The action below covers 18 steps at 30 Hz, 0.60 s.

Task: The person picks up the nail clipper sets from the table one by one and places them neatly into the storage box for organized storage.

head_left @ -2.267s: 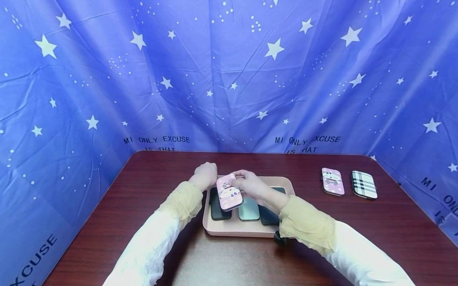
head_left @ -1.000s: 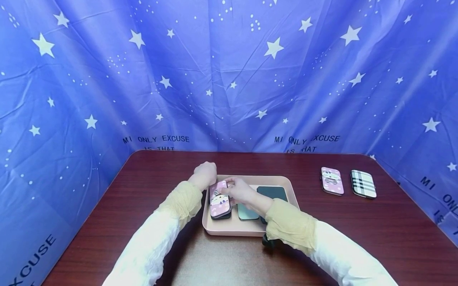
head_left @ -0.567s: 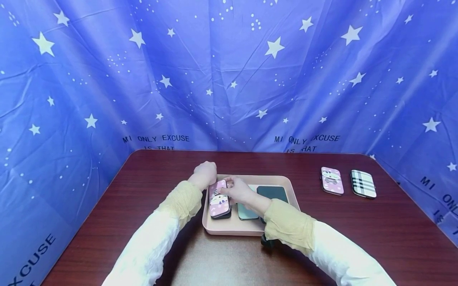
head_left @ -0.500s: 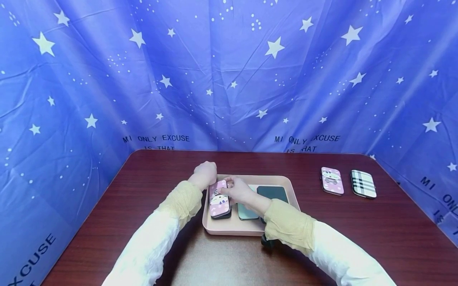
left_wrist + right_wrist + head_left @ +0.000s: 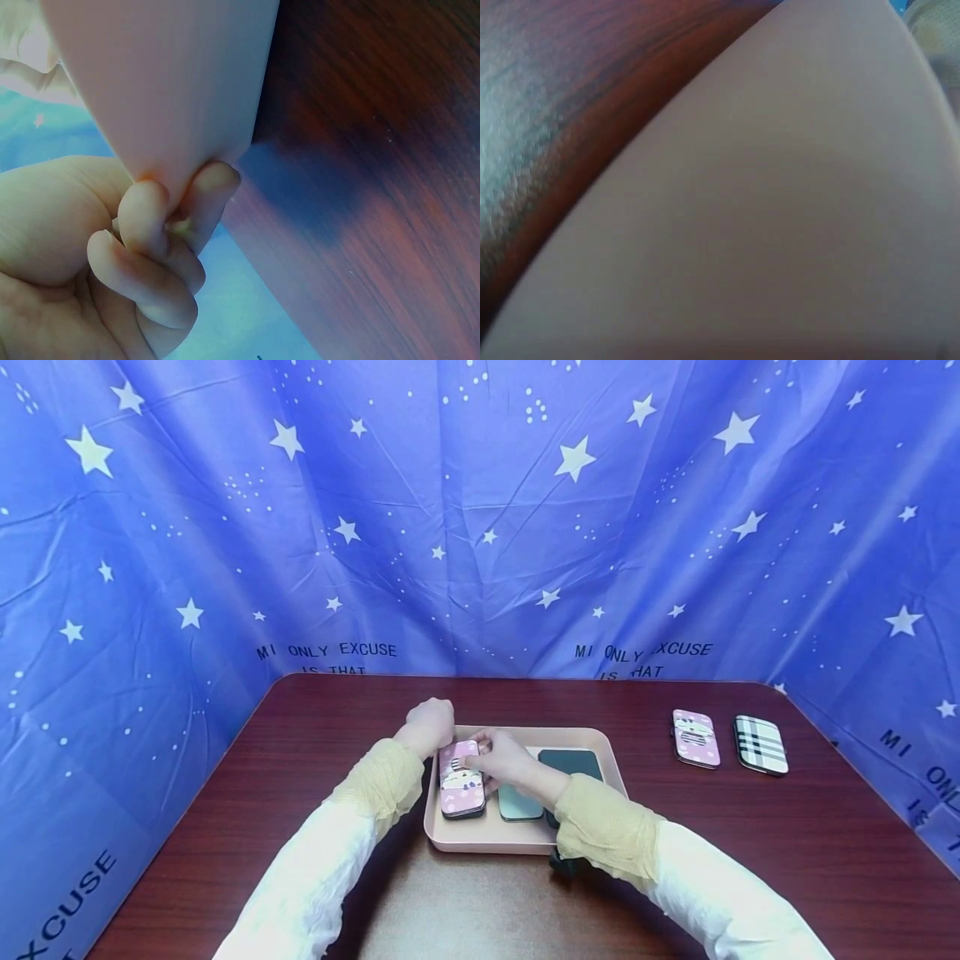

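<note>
In the left wrist view my left hand (image 5: 142, 247) pinches the back left corner of the pale pink tray (image 5: 180, 75) between thumb and fingers. My right hand (image 5: 504, 762) reaches into the tray and holds a flat pink patterned case (image 5: 461, 795) by its right side, thumb on top. That case lies over a black case at the tray's left end and nearly covers it. Right of it are a mint green case (image 5: 519, 806), partly under the hand, and a dark green case (image 5: 572, 763), partly behind the wrist. The right wrist view shows mostly the tray's wall (image 5: 765, 187).
On the dark red wooden table (image 5: 300, 735), a second pink patterned case (image 5: 695, 739) and a black-and-white plaid case (image 5: 761, 745) lie to the right of the tray. A blue star-printed curtain (image 5: 480, 527) hangs behind the table and at both sides.
The right hand has brought the pink case left and down from above the tray onto the black case, then straightened it slightly. The left hand has stayed at the tray corner.
</note>
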Tool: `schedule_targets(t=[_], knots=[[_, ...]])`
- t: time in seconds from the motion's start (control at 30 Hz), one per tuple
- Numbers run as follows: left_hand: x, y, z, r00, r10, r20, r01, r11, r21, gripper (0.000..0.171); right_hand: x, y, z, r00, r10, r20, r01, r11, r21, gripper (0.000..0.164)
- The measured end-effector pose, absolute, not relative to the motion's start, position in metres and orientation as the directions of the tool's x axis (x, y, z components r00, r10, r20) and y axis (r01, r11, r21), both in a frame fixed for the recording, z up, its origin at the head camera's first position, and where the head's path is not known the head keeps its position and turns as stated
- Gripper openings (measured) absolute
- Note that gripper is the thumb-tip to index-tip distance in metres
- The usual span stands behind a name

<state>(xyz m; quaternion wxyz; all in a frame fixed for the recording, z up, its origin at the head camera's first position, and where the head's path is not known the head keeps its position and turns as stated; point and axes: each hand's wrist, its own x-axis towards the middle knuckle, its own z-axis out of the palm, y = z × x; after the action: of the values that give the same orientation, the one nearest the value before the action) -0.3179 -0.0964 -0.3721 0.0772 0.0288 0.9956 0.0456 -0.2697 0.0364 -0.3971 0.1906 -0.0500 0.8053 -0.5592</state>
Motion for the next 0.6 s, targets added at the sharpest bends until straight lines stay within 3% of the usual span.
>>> schedule_targets(t=[0.6], knots=[[-0.3184, -0.0963, -0.3739, -0.989, 0.061, -0.137, 0.045, 0.993, 0.111, 0.018, -0.2634, 0.0424, -0.3934, -0.932, -0.305, -0.199, 0.038, 0.461, -0.887, 0.052]])
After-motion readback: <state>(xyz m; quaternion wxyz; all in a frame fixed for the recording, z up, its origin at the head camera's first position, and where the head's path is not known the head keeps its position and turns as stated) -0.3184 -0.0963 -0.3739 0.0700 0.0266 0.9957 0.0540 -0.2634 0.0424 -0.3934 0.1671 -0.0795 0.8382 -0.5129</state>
